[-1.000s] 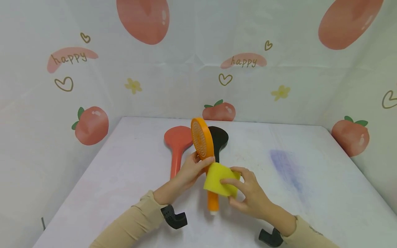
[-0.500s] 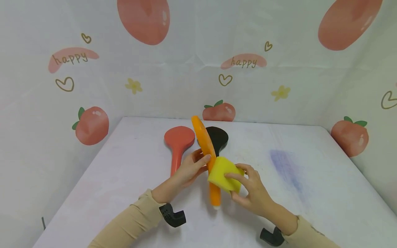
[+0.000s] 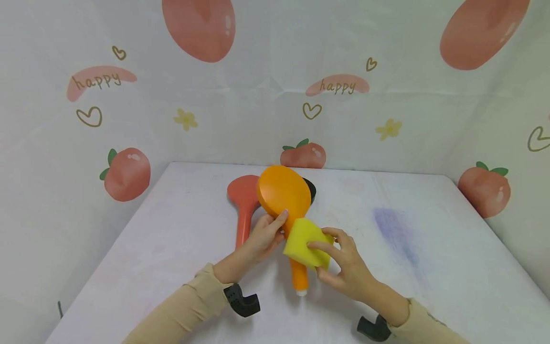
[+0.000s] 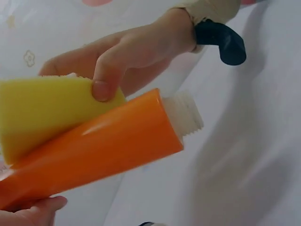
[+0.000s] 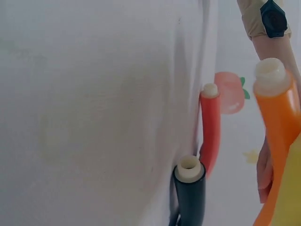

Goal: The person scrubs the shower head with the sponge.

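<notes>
An orange shower head [image 3: 283,190] is held up over the table, its smooth back facing the head camera. My left hand [image 3: 265,235] grips it at the neck, thumb lying along the back. With thumb and fingers my right hand [image 3: 350,265] pinches a yellow sponge [image 3: 306,242], which lies against the orange handle [image 4: 108,141]. The left wrist view shows the sponge resting along that handle, close to its white threaded end [image 4: 182,113]. Part of the handle is hidden behind the sponge in the head view.
On the table [image 3: 172,229] behind lie a red shower head [image 3: 244,191] and a black shower head [image 3: 312,190], the latter mostly covered by the orange one. A bluish stain [image 3: 395,236] marks the right side. A printed cloth backdrop [image 3: 258,110] stands behind.
The orange shower head has been turned in my left hand: first its perforated face showed, then its edge, now its back. The sponge shifted slightly along the handle with my right hand.
</notes>
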Tool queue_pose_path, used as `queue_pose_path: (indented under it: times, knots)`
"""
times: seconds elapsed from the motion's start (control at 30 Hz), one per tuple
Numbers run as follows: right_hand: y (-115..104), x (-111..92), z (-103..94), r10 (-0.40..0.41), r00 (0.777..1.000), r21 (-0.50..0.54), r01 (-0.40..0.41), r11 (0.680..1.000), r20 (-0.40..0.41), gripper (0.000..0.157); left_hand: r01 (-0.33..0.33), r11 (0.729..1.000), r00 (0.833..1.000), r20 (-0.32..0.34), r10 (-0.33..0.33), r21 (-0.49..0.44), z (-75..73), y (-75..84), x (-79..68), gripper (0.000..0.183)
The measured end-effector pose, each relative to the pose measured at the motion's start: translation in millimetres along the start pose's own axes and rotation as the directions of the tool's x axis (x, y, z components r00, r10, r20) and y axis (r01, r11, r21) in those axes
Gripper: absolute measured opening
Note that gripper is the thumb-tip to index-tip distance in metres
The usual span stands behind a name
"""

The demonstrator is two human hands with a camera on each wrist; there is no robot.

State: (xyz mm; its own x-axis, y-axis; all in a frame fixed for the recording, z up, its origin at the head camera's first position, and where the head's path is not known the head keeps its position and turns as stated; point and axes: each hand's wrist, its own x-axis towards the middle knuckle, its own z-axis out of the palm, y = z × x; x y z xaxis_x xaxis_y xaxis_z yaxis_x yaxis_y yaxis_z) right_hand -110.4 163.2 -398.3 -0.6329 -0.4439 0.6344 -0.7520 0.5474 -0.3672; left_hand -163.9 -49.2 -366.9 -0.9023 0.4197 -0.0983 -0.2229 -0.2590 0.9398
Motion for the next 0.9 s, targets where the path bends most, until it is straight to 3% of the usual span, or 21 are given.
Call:
queue_pose_path:
  times: [0.3,0.47,0.7,0.9]
  knots:
    - [0.7,0.8,-0.4,-0.021,1.000,-0.020,0.021,1.000,0.002,0.046,-0.029,0.997,0.993,-0.109,0.036,0.068,-1.9,-1.4,0.5,0.041]
    - [0.5,2.1,-1.6,-0.017,1.000,-0.027,0.017,0.999,0.005,0.047,-0.074,0.988,0.993,-0.084,0.086,0.134,-5.3,0.3,-2.3,0.048]
    - [4.7,7.3,-1.9,-0.039,0.998,-0.046,0.037,0.998,-0.052,0.040,0.018,0.986,0.988,-0.152,0.007,0.165,-6.8,2.0,1.5,0.040]
    - [8.8,17.8,-0.8,-0.081,0.985,-0.085,0.069,0.994,-0.153,0.048,0.013,0.987,0.982,-0.186,0.017,0.159,-8.3,1.7,2.4,0.040]
